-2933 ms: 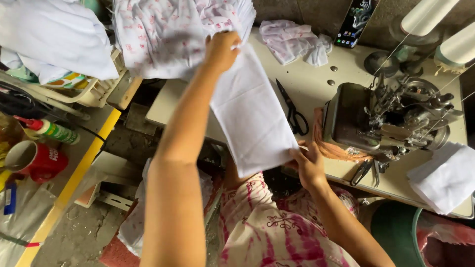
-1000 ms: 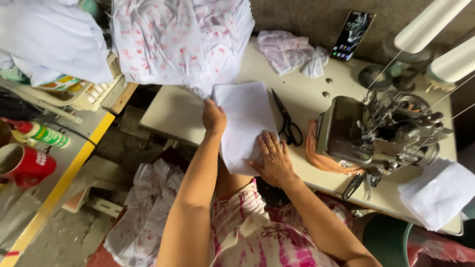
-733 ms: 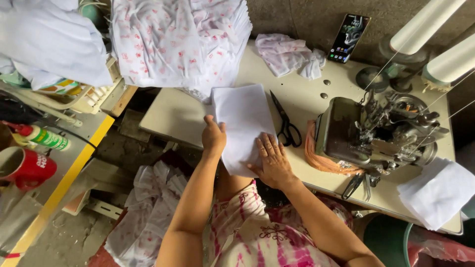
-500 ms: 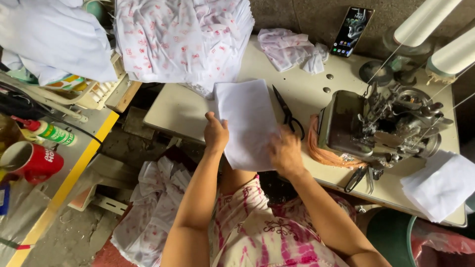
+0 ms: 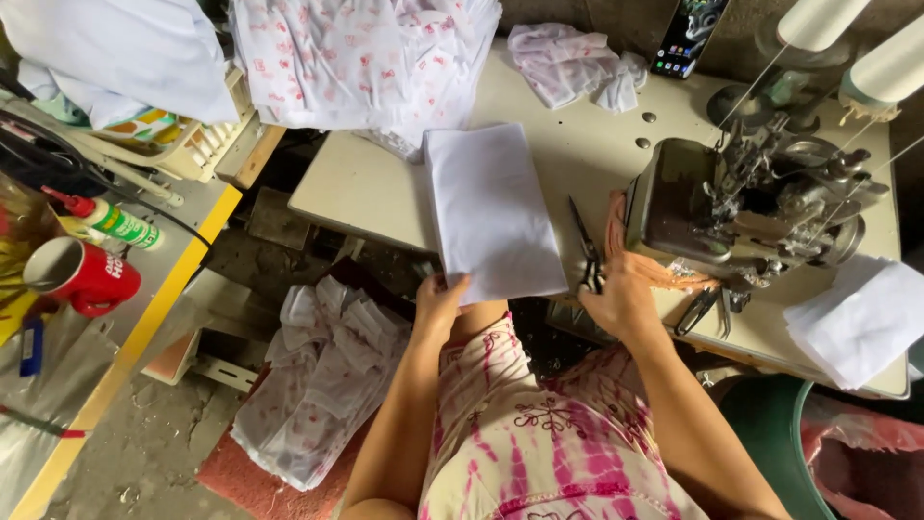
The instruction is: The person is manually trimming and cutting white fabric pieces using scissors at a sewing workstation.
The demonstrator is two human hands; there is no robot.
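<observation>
Fingers of the left hand (image 5: 440,300) curl up over the near edge of the white fabric piece (image 5: 493,214), pinching its lower left corner, so the cloth stretches away from those fingertips across the sewing table (image 5: 361,188). That fabric lies flat and lengthwise, its far end reaching up beside the stack of printed cloth (image 5: 361,58) and its near end hanging just past the table's front edge. At the cloth's lower right corner, the right hand (image 5: 621,303) rests with its fingers bent together; whether they grip the fabric or only lie beside it cannot be told. Black scissors (image 5: 585,247) lie on the table just right of the fabric, their handles touching or nearly touching the right hand's fingertips. An orange-pink scrap (image 5: 640,255) curves between the scissors and the grey sewing machine (image 5: 751,207). More white pieces (image 5: 857,323) sit stacked at the table's right end, well apart from both hands. Below the table on the left, a heap of printed fabric (image 5: 327,380) lies on the floor.
</observation>
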